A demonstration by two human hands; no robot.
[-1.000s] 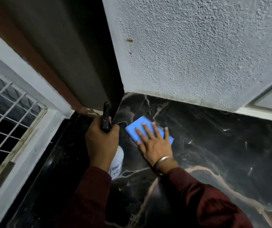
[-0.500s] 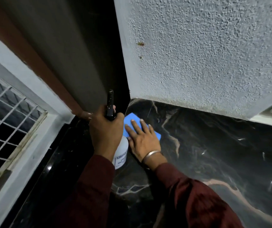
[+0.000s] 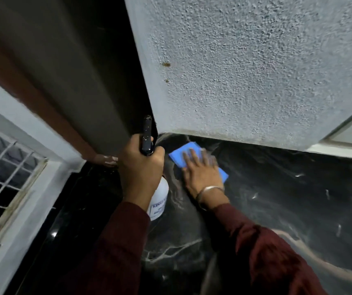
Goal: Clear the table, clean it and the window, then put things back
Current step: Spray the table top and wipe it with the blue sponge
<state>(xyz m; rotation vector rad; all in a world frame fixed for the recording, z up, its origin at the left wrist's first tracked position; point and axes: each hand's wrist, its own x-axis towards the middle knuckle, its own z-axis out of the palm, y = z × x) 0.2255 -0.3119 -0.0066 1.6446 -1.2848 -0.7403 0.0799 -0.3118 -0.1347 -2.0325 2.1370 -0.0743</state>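
A blue cloth (image 3: 181,154) lies flat on the black marble table top (image 3: 277,199), close to the textured wall. My right hand (image 3: 200,173) presses on the cloth with straight, spread fingers; it is blurred. My left hand (image 3: 141,167) grips the black head of a white spray bottle (image 3: 159,199), held upright just left of the cloth. The bottle's body shows below my fist, with a printed label.
A white textured wall (image 3: 245,71) rises behind the table. A dark panel (image 3: 75,71) stands in the corner on the left. A window with a white grille (image 3: 2,167) and white frame lies at the far left. Another white frame (image 3: 345,145) shows at right.
My right hand has slid the blue cloth along the marble, first toward the corner, then a little to the right. My left hand keeps its hold on the spray bottle.
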